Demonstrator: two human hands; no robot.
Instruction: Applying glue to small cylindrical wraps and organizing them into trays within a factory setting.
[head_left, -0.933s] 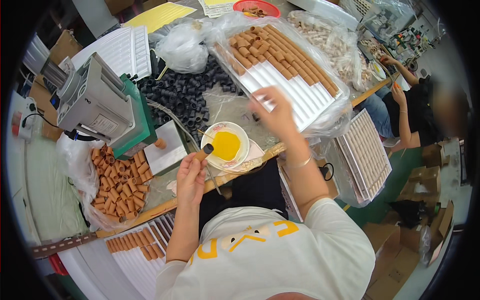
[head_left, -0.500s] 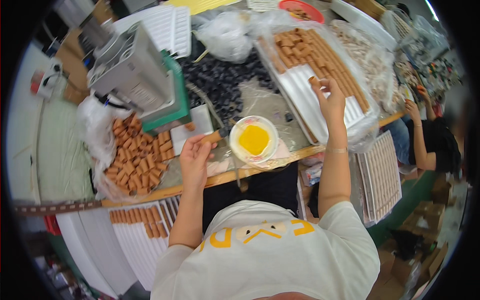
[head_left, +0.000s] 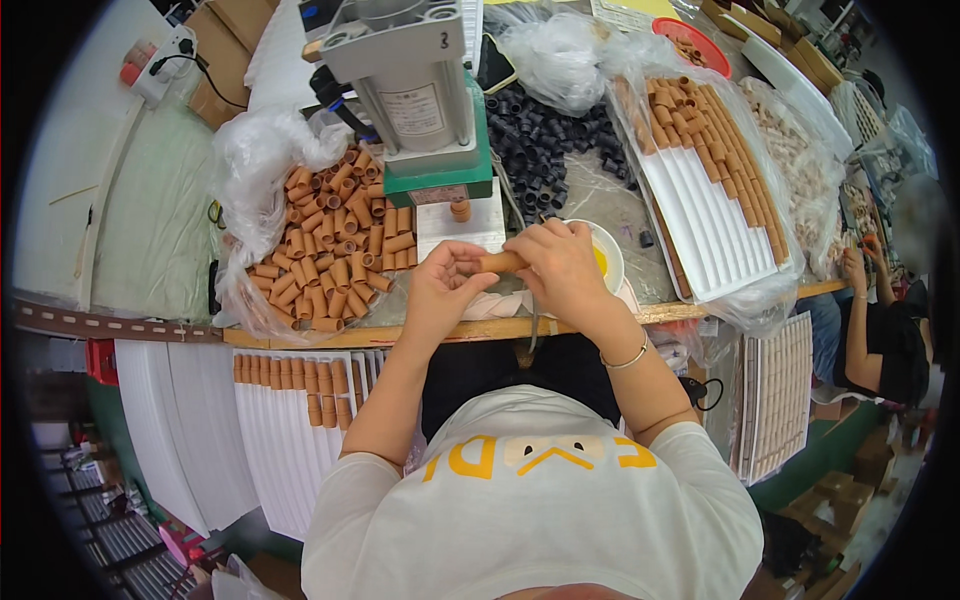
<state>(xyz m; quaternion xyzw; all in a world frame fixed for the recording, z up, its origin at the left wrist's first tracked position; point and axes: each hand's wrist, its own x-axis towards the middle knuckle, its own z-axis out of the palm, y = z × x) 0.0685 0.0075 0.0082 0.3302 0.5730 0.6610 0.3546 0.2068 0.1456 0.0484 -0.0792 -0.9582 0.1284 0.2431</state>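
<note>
The right hand (head_left: 567, 268) covers the right end of a brown cardboard-like tube (head_left: 502, 262), so what that end carries cannot be told. It also hides part of a white bowl (head_left: 617, 265) of yellow liquid behind it. The left hand (head_left: 447, 285) pinches the tube's left end between thumb and fingers; the right fingers close on the other end. The tube lies nearly level between them, in front of the bench press (head_left: 440, 178), whose top is cut off by the upper edge.

The worn wooden table edge (head_left: 700, 311) runs below the hands. Grey, plastic-covered tabletop (head_left: 612, 197) shows between a heap of black, short plastic-looking pieces (head_left: 540, 150) and a white ridged tray (head_left: 700, 230), partly filled with brown rolls and wrapped in crinkled clear film. Left of the press, hollow brown tubes (head_left: 340, 255) spill loosely from a thin plastic bag (head_left: 260, 165).
</note>
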